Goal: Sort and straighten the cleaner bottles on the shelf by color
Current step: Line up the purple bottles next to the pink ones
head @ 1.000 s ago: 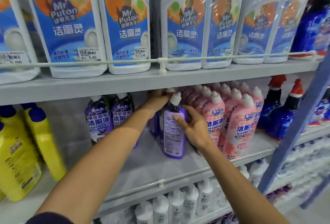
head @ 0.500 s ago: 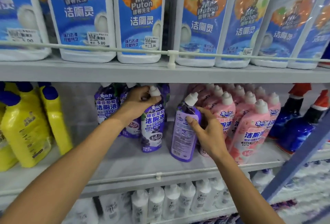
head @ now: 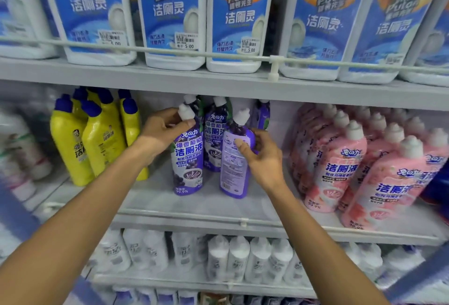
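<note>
Two purple bottles stand at the front of the middle shelf (head: 194,210), between the yellow bottles (head: 102,141) and the pink bottles (head: 340,166). More purple ones (head: 213,139) stand just behind them.

The left hand (head: 165,127) has its fingers wrapped round the thin neck of the left purple bottle (head: 188,166), right under the white cap. That bottle stands up straight with its picture facing out.

The right hand (head: 262,158) holds the right purple bottle (head: 234,171) near its top, with the thumb pressed on the label and the fingers curled round the far side. This one leans a little and shows its back label, so I think it needs a turn.

The bottles look like hard plastic full of liquid, so I guess they are a bit heavy and won't squash. The shiny wrap looks smooth and may slip. They are tall and thin, so they could tip and knock the ones next to them. The neck seems good for lifting. The wide middle seems better for turning.
</note>
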The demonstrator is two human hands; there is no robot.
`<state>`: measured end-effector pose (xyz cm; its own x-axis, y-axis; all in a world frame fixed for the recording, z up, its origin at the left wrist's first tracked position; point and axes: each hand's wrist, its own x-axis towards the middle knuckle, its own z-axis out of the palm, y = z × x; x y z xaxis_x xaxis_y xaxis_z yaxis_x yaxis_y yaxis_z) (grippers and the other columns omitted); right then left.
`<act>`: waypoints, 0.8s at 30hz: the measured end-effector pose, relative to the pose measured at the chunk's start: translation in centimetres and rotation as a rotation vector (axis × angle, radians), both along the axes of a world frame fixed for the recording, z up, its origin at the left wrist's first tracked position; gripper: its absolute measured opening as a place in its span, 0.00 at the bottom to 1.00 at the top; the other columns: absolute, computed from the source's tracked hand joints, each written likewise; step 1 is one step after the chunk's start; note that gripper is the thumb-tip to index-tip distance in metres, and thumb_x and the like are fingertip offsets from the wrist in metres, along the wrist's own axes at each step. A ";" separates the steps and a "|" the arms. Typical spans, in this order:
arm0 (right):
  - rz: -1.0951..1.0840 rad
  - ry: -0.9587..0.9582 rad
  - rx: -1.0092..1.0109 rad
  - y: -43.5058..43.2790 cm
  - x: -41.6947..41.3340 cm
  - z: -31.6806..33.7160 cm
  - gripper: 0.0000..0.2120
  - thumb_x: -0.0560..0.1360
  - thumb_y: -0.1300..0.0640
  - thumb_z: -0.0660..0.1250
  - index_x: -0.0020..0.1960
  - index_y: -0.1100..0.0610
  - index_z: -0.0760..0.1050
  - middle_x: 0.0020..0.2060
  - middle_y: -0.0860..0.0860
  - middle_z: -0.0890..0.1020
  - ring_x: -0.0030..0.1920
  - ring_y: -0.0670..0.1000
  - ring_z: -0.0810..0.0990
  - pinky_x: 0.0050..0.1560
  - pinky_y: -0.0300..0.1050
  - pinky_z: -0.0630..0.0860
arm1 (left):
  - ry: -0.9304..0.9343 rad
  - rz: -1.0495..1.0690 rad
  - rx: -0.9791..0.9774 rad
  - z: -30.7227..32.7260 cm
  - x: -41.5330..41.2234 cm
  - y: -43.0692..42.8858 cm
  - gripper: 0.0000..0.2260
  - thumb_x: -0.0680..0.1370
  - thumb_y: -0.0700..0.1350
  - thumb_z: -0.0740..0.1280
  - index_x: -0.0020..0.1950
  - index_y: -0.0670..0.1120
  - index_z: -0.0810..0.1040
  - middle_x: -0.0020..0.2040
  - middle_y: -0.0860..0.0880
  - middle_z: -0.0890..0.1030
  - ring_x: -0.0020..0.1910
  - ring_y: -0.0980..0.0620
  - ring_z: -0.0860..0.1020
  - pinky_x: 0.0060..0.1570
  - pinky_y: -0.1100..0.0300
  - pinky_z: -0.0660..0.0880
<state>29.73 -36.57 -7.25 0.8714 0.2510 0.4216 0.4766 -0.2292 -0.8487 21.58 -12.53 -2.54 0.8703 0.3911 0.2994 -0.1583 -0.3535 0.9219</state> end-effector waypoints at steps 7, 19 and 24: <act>0.057 0.191 -0.053 -0.2 0.4 2.4 0.24 0.77 0.35 0.67 0.54 0.56 0.80 0.49 0.55 0.86 0.52 0.58 0.84 0.58 0.61 0.81 | 0.060 -0.148 0.094 -1.6 -0.3 2.5 0.25 0.69 0.45 0.81 0.64 0.50 0.79 0.57 0.50 0.86 0.55 0.50 0.84 0.59 0.46 0.80; -0.033 0.230 -0.169 4.6 -1.8 3.1 0.48 0.66 0.26 0.71 0.76 0.54 0.68 0.70 0.50 0.77 0.68 0.50 0.77 0.68 0.51 0.75 | -0.014 -0.201 0.055 -4.2 1.1 5.9 0.24 0.68 0.41 0.82 0.60 0.53 0.78 0.54 0.52 0.86 0.53 0.51 0.85 0.55 0.51 0.81; -0.004 0.246 -0.011 4.7 -1.6 2.0 0.36 0.66 0.31 0.77 0.66 0.50 0.75 0.59 0.45 0.84 0.59 0.46 0.83 0.64 0.53 0.79 | 0.007 -0.240 -0.002 -5.7 1.2 6.7 0.20 0.72 0.37 0.78 0.60 0.48 0.79 0.55 0.49 0.86 0.55 0.49 0.84 0.58 0.47 0.80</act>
<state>28.08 -31.84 -5.29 0.9485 0.2510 0.1934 0.2546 -0.2406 -0.9366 22.81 -5.78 -8.21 0.9404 0.1730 0.2928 -0.2317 -0.3043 0.9240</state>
